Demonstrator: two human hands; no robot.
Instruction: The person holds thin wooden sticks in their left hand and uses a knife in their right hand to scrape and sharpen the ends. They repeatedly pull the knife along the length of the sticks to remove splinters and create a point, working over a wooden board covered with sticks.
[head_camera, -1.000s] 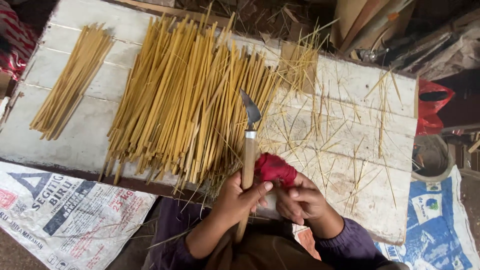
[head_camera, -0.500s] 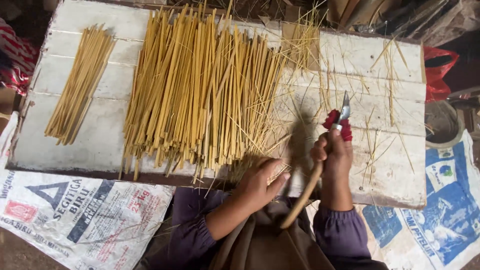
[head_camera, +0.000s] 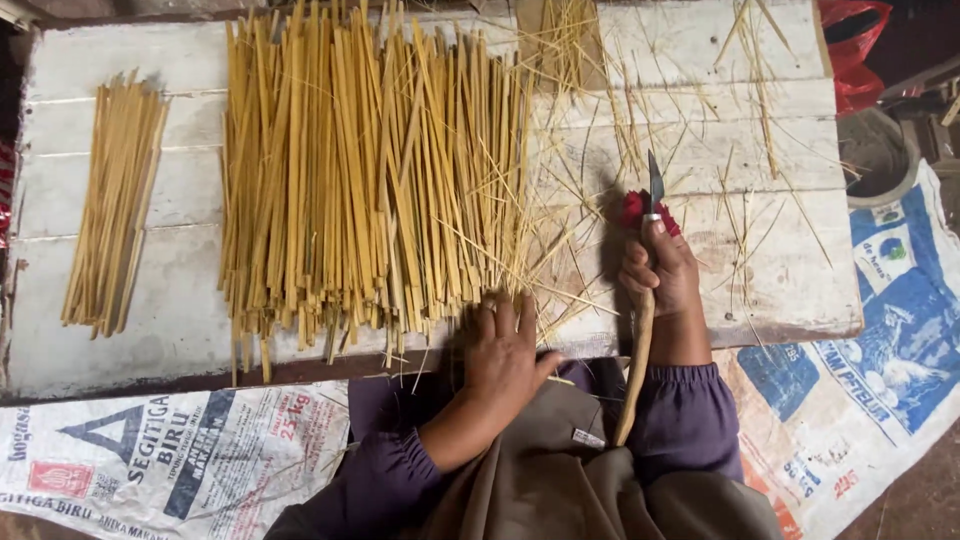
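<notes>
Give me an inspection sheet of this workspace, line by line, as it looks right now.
Surface: white plank board, worn paint, laid over printed sacks.
Job's things: large pile of bamboo strips; small bundle apart at its left; knife, blade up, long wooden handle.
Clutter: thin splinters scattered on the board's right half.
Hands: left hand rests on the large pile's near ends; right hand grips the knife with a red cloth.
Cables: nothing seen.
Surroundings: round grey container, red bag.
</notes>
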